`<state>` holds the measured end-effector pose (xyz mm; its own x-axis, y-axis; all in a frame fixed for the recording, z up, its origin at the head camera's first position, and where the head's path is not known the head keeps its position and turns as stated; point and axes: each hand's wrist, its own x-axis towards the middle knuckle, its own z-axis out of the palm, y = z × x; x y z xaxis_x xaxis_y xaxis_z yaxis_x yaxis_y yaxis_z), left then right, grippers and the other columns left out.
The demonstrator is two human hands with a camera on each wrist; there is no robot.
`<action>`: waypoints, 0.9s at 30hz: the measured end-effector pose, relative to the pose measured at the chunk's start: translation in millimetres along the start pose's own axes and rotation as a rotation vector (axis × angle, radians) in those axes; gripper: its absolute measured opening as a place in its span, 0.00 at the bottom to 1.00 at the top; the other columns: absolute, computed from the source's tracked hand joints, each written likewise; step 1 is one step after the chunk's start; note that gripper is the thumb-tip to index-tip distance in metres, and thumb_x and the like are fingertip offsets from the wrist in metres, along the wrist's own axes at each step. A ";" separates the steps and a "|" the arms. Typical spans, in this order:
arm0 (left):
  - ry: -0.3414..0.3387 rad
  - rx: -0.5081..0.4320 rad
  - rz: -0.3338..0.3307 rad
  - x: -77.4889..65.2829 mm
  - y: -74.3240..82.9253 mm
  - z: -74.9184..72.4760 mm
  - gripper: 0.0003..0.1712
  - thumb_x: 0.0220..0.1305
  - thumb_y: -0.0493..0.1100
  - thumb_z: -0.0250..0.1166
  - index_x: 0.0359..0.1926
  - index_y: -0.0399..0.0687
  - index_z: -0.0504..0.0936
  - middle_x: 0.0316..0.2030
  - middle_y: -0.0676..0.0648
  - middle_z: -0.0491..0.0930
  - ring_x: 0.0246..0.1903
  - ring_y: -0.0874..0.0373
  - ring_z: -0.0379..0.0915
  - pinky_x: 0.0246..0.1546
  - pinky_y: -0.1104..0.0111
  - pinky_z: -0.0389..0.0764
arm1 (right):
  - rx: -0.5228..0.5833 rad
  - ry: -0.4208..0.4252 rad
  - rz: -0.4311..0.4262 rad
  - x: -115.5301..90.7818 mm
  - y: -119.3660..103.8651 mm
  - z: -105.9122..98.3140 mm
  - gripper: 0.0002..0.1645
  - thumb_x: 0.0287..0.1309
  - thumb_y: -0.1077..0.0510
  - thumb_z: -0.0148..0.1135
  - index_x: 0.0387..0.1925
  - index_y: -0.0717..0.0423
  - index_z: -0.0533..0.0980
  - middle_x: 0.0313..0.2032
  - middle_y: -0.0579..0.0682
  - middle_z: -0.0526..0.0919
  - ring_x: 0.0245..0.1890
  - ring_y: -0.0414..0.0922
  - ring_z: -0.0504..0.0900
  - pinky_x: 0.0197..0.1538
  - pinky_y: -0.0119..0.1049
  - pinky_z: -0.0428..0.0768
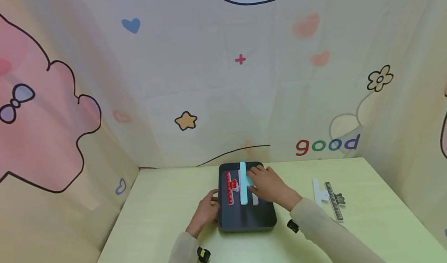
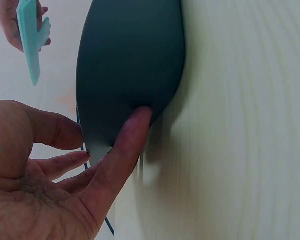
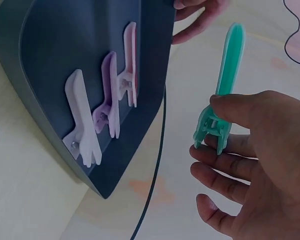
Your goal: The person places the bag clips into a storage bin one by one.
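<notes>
One clip (image 1: 243, 189) is pinched by the right hand (image 1: 267, 182); go gently; left hand (image 1: 206, 211), fingers apart, should steady the tray's left edge (image 1: 220, 177)

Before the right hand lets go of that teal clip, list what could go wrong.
The right hand pinches the teal clip beside its spring, so a slight shift of thumb or fingers might make it slip.

Three clips already lie in the tray; released carelessly, the teal one could land on the purple clip or the white clip.

The left hand touches the tray's side, so a push there might slide it.
</notes>
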<state>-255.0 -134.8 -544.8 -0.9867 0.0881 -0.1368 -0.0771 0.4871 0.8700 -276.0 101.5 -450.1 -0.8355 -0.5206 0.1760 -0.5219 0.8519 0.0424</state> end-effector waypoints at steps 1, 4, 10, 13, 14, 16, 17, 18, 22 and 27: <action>0.005 0.012 0.007 0.1 -0.4 -0.1 0.31 0.66 0.37 0.53 0.70 0.44 0.65 0.56 0.35 0.77 0.45 0.48 0.80 0.24 0.61 0.85 | -0.004 -0.003 -0.007 0.7 -0.9 1.3 0.30 0.57 0.46 0.68 0.57 0.55 0.76 0.52 0.53 0.81 0.52 0.51 0.76 0.54 0.52 0.78; 0.018 0.041 0.018 -0.2 -0.3 -1.0 0.30 0.66 0.37 0.54 0.69 0.44 0.65 0.55 0.35 0.78 0.47 0.48 0.79 0.35 0.59 0.85 | -0.019 -0.003 -0.031 3.2 -3.8 5.0 0.28 0.57 0.45 0.67 0.56 0.55 0.76 0.53 0.53 0.81 0.53 0.51 0.76 0.54 0.51 0.78; 0.014 0.050 0.028 -0.3 -0.1 -0.4 0.30 0.66 0.36 0.54 0.69 0.42 0.65 0.54 0.34 0.78 0.48 0.47 0.79 0.38 0.57 0.85 | -0.060 0.000 -0.082 4.3 -9.3 14.0 0.28 0.57 0.44 0.67 0.54 0.56 0.77 0.51 0.52 0.82 0.53 0.50 0.78 0.52 0.49 0.79; 0.010 0.045 0.020 -0.3 -0.2 0.6 0.30 0.66 0.36 0.54 0.69 0.42 0.65 0.54 0.34 0.77 0.47 0.47 0.79 0.35 0.57 0.85 | -0.061 -0.029 -0.092 4.5 -11.9 20.8 0.29 0.57 0.44 0.67 0.55 0.56 0.76 0.52 0.52 0.82 0.54 0.50 0.77 0.55 0.51 0.78; 0.009 0.043 0.016 -0.4 -0.1 0.8 0.30 0.66 0.36 0.54 0.69 0.42 0.65 0.55 0.34 0.77 0.47 0.47 0.79 0.34 0.58 0.85 | -0.064 -0.037 -0.094 4.9 -12.7 23.1 0.30 0.57 0.43 0.67 0.55 0.56 0.76 0.52 0.51 0.82 0.55 0.50 0.77 0.56 0.51 0.78; 0.006 0.035 0.005 -0.3 0.2 1.0 0.30 0.66 0.36 0.54 0.70 0.43 0.65 0.55 0.34 0.77 0.47 0.47 0.78 0.31 0.59 0.86 | -0.070 -0.055 -0.094 6.2 -14.8 27.2 0.30 0.57 0.43 0.67 0.56 0.55 0.76 0.53 0.51 0.81 0.56 0.49 0.77 0.58 0.52 0.77; 0.006 0.036 0.006 -0.1 0.5 1.0 0.30 0.66 0.36 0.54 0.70 0.43 0.65 0.55 0.34 0.77 0.47 0.47 0.79 0.31 0.59 0.86 | -0.073 -0.060 -0.098 7.2 -16.1 28.8 0.30 0.57 0.42 0.67 0.56 0.55 0.76 0.53 0.51 0.81 0.56 0.49 0.77 0.58 0.53 0.77; 0.007 0.037 0.007 -0.1 0.7 1.0 0.30 0.66 0.36 0.54 0.70 0.43 0.65 0.55 0.35 0.77 0.47 0.47 0.79 0.32 0.59 0.86 | -0.077 -0.061 -0.101 8.4 -17.4 30.3 0.30 0.57 0.42 0.67 0.56 0.55 0.76 0.54 0.51 0.81 0.56 0.49 0.77 0.58 0.53 0.78; 0.010 0.043 0.029 1.0 1.2 -0.1 0.30 0.65 0.36 0.54 0.69 0.43 0.65 0.54 0.35 0.78 0.46 0.48 0.79 0.33 0.60 0.85 | -0.103 -0.064 -0.126 12.9 -24.2 33.6 0.30 0.58 0.41 0.65 0.56 0.53 0.76 0.55 0.50 0.81 0.55 0.48 0.78 0.59 0.52 0.78; 0.003 0.033 0.043 1.2 0.6 -1.2 0.30 0.65 0.36 0.53 0.69 0.43 0.65 0.53 0.35 0.78 0.46 0.48 0.80 0.28 0.60 0.85 | -0.123 -0.099 -0.152 17.4 -32.5 38.6 0.30 0.58 0.40 0.64 0.56 0.52 0.76 0.56 0.49 0.81 0.54 0.48 0.78 0.58 0.51 0.79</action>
<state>-256.5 -135.5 -543.8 -0.9894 0.1068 -0.0983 -0.0302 0.5113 0.8589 -280.3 62.6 -486.4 -0.7648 -0.6413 0.0614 -0.6233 0.7606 0.1816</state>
